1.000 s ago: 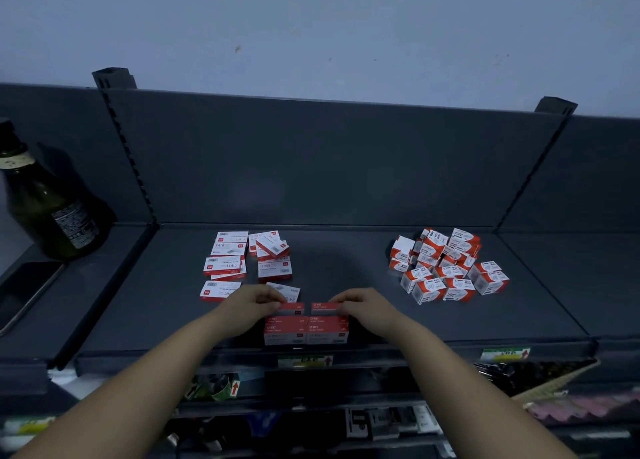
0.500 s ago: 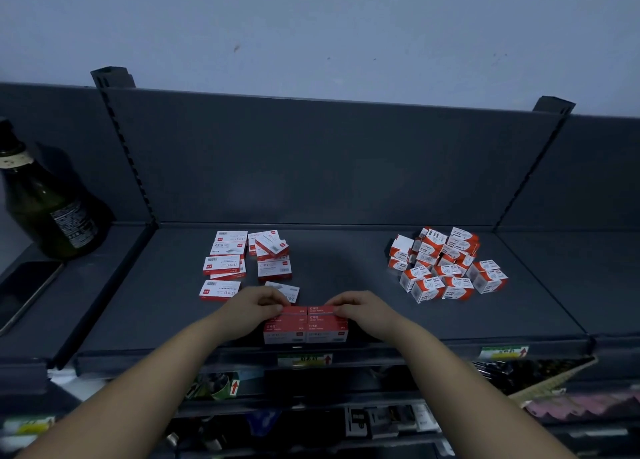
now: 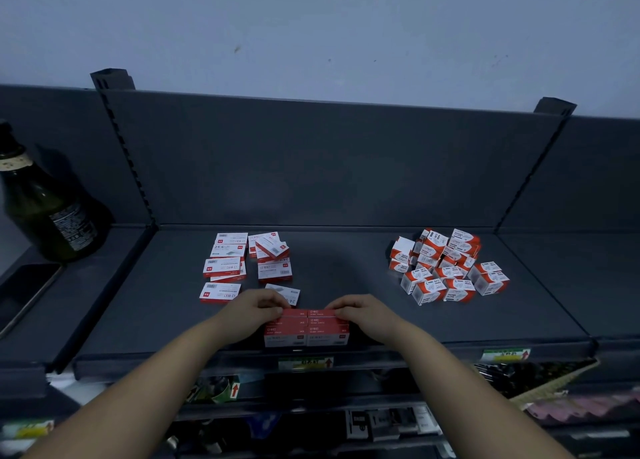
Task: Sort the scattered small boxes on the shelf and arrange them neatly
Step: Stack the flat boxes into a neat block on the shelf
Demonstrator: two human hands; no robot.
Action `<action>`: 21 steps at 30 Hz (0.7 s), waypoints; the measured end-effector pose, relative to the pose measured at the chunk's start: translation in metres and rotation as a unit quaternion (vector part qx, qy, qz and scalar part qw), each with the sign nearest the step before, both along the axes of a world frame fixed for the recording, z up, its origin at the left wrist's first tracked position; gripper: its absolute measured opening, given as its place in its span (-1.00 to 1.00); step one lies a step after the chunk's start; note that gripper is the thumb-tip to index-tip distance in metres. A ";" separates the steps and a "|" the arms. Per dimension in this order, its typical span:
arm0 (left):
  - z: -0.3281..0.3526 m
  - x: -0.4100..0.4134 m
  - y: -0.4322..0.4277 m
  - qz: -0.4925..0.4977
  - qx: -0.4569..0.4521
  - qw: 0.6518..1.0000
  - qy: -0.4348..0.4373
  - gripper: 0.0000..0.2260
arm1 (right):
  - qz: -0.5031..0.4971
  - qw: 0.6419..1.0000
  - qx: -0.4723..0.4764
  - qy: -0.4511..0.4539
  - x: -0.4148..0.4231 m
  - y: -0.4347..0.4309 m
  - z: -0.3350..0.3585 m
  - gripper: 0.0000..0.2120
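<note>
Left hand (image 3: 254, 311), right hand (image 3: 360, 315) flank red box block (image 3: 306, 332) at shelf (image 3: 339, 268) front edge, mid-length. Curled fingers apparently grip its rear top boxes, likely squaring rows flush. Flat boxes (image 3: 227, 268) loose back-left, cube boxes (image 3: 446, 268) heaped back-right, unsorted.

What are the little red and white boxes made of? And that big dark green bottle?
The small red and white boxes look like thin printed cardboard: sharp folded edges, flat matte faces. The dark green bottle looks like glass, smooth and faintly shiny, with a paper label; dim light leaves it unsure.
</note>
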State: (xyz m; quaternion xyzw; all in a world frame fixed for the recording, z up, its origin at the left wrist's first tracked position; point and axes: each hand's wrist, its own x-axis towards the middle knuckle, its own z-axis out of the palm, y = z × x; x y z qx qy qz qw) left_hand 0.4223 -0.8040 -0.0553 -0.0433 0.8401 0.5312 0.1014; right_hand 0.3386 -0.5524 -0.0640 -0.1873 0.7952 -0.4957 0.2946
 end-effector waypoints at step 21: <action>0.003 0.000 0.001 -0.004 0.010 1.000 -0.022 -0.88 | -0.004 1.000 -0.002 -0.011 0.001 0.002 0.003 -0.76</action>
